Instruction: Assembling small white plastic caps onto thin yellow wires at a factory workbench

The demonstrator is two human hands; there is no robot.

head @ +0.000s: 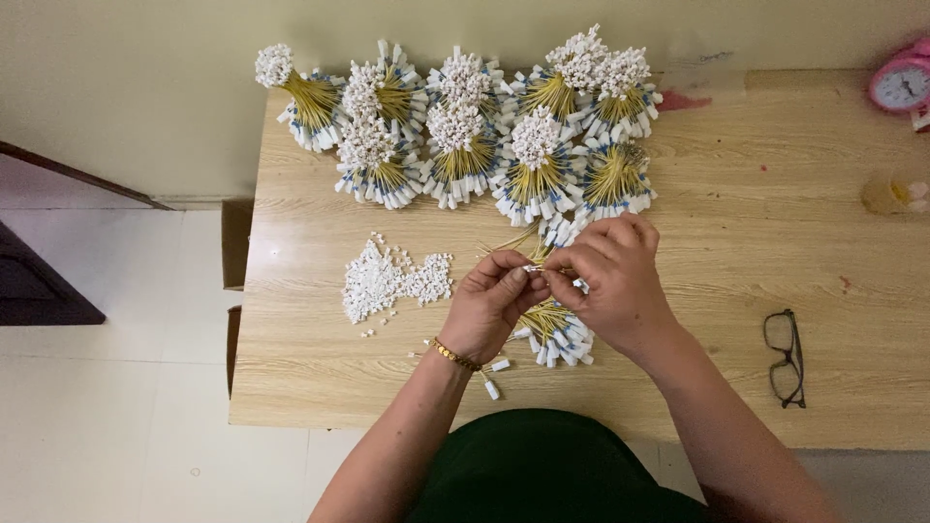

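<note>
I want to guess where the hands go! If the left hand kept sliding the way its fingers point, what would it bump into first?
The left hand points up and right, so it would probably meet the right hand straight away; their fingertips already pinch a small white piece together.

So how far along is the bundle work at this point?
Done: about ten capped wire bundles stand at the table's back edge. In hand: left hand and right hand pinch one yellow wire over a loose bundle. Left: a pile of white caps.
</note>
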